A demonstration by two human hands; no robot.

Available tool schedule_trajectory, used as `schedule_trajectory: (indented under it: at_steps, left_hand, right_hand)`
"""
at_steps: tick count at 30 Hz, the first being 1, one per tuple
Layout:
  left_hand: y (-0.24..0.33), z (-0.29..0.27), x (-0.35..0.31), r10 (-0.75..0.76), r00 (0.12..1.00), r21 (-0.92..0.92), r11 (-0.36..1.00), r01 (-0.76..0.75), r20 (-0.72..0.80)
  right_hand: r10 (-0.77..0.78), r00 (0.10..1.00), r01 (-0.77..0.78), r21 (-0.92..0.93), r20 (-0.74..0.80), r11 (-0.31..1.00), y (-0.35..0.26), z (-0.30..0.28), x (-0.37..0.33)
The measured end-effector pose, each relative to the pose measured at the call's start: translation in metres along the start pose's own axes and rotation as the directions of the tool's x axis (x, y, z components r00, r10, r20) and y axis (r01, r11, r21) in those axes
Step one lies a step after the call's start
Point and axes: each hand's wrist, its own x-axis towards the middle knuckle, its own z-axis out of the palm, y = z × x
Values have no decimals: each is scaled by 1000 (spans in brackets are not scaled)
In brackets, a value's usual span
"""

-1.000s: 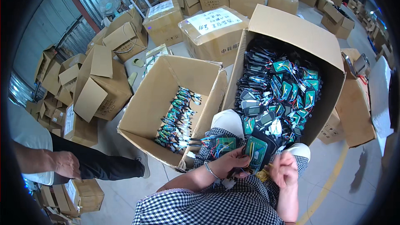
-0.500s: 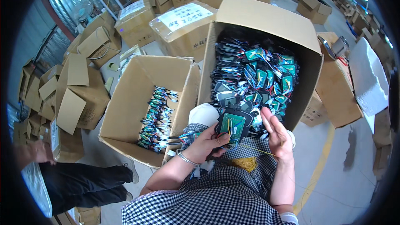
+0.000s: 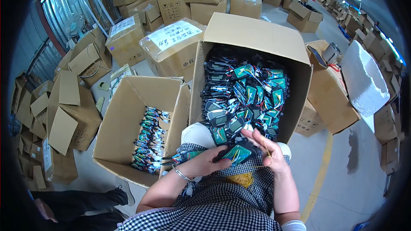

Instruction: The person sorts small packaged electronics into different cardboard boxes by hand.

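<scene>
In my left hand (image 3: 210,161) is a dark display module with a green circuit board (image 3: 238,153), tilted above my lap. Its fingers and thumb wrap round the near left side. My right hand (image 3: 270,150) is bent at the module's right edge, a thin yellow strand (image 3: 259,166) drawn to its fingers. Whether those fingertips also touch the module, I cannot tell. A bundle of yellow strands (image 3: 242,180) lies on my checked apron (image 3: 205,201). Beside my left wrist, another green board (image 3: 190,155) with wires rests over my thigh.
Ahead stands a large carton (image 3: 257,34) full of similar modules (image 3: 246,90). To the left, a smaller carton (image 3: 115,124) holds a row of wired boards (image 3: 149,139). A person's dark-trousered leg (image 3: 81,199) is at lower left. White foam (image 3: 364,79) leans at the right.
The module has tilted flatter, and my right hand has come closer to its edge. The whole view has shifted, with the cartons lower and further left. The other person shows less.
</scene>
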Motion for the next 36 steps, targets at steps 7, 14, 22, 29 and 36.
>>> schedule_trajectory:
  at_steps: [7,14,22,29,36]
  left_hand:
    - [-8,2,-3,-42,999,-832,555,7,-19]
    - [-24,2,-4,-198,980,-633,760,145,-12]
    - [-1,45,-13,387,918,715,616,-330,90]
    - [-4,0,-24,-291,955,-868,489,92,-63]
    - [-11,-5,-20,8,1000,277,961,-4,-12]
  right_hand:
    - [53,985,27,451,-166,892,37,21,-14]
    - [-13,989,39,173,-146,984,17,1,-14]
    - [505,863,-471,-350,7,810,0,8,40]
    - [-118,982,20,-539,-149,842,6,7,13]
    - [236,944,-20,-674,231,738,-39,1,33]
